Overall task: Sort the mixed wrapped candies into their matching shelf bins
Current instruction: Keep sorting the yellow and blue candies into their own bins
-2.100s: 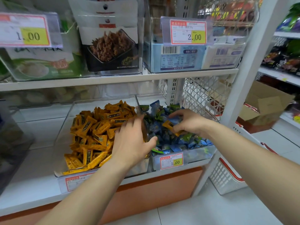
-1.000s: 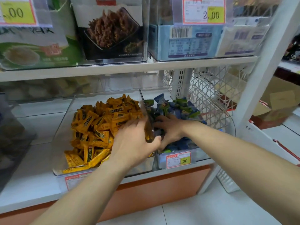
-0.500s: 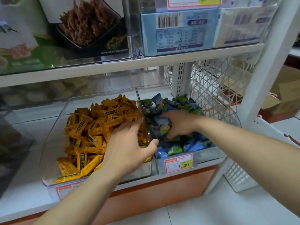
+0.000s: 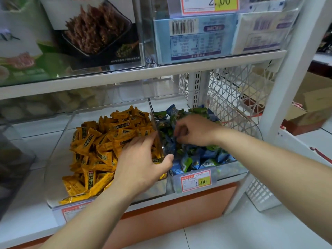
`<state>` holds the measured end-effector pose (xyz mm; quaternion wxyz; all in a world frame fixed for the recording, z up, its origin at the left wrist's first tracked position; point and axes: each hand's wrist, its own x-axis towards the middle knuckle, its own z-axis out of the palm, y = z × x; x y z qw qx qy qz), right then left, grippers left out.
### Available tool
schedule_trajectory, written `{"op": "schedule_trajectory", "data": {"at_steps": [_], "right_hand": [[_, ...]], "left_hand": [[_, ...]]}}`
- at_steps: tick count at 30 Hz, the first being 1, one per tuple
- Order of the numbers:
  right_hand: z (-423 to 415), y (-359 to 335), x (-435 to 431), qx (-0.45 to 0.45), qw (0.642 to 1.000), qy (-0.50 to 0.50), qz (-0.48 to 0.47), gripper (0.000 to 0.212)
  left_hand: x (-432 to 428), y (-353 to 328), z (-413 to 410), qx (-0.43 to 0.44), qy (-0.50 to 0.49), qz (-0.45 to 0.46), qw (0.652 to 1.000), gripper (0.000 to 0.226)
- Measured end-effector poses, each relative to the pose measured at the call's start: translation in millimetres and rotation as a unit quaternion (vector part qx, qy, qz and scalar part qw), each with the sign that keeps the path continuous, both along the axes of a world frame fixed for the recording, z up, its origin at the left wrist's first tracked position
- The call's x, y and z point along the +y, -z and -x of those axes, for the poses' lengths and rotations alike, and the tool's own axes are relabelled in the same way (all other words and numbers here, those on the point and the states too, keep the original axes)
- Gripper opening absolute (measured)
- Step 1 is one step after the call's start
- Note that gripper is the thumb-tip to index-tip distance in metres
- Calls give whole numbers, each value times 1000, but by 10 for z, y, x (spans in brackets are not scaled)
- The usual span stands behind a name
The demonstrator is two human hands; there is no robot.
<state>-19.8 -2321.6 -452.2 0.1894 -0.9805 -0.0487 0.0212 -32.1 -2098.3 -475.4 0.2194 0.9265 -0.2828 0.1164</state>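
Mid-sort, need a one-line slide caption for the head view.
Sorting candy: left hand rests on yellow candies; right hand, fingers curled, reaches into blue-green candies.

White shelf [image 4: 34,223] w/ 2 clear bins: yellow-candy bin [image 4: 57,150] beside blue-green-candy bin [image 4: 230,171].

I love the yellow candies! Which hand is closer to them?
Left. The left hand rests on the yellow candies; the right hand is over in the neighbouring bin, pinching among the blue and green candies.

Even bright light, blurred wide-angle edges
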Motion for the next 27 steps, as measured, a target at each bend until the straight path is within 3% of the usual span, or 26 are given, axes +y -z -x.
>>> {"op": "schedule_trajectory", "data": {"at_steps": [2, 5, 13, 19, 23, 27], "right_hand": [[-41, 156, 86, 67, 996, -21, 52, 28], [-132, 303, 135, 54, 986, -9, 155, 37], [-246, 409, 158, 115, 972, 13, 204, 68], [-234, 414, 162, 103, 974, 22, 200, 61], [-239, 417, 224, 125, 965, 31, 227, 42], [-233, 363, 228, 83, 967, 21, 240, 32]], "left_hand": [[-2, -1, 6, 1, -2, -1, 1000, 74], [4, -1, 9, 0, -2, -1, 1000, 73], [13, 7, 7, 1, -2, -1, 1000, 76], [16, 7, 7, -2, -3, -2, 1000, 76], [28, 1, 16, 1, -2, 1, 1000, 77], [30, -21, 25, 2, 3, 6, 1000, 74]]}}
